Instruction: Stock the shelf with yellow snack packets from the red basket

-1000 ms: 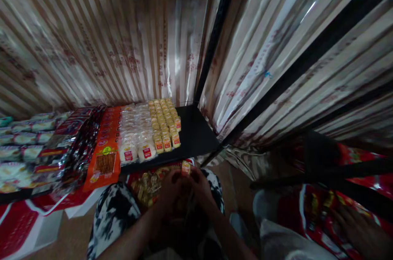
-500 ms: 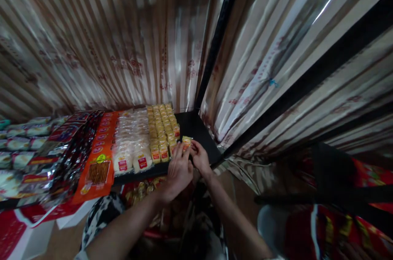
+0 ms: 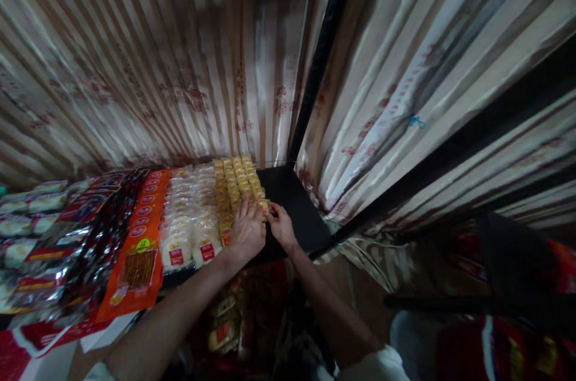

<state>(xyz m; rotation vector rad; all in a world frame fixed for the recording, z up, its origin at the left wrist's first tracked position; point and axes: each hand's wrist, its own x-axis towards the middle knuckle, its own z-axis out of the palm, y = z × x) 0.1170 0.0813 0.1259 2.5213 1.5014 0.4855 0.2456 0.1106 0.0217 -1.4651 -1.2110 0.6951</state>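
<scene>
Small yellow snack packets [image 3: 240,174] stand in tight rows on the black shelf [image 3: 299,207]. My left hand [image 3: 246,230] lies over the front of these rows, its fingers stretched out on the packets and hiding some of them. At the right end of the rows, my right hand [image 3: 281,226] pinches a yellow packet [image 3: 263,206] between thumb and fingers. That packet touches or nearly touches the row beside it. Left of the yellow rows are clear bags of white snacks [image 3: 207,249] with red labels.
An orange snack bag [image 3: 135,249] and dark shiny packs [image 3: 85,237] fill the shelf further left. Below, more packets [image 3: 224,333] lie in a red container. A black post [image 3: 315,69] rises at the back corner, before striped sheeting [image 3: 202,57].
Both hands have moved slightly left, bringing the yellow packet against the right end of the rows. My left fingers now spread over the neighbouring packets. The camera view has shifted a little.
</scene>
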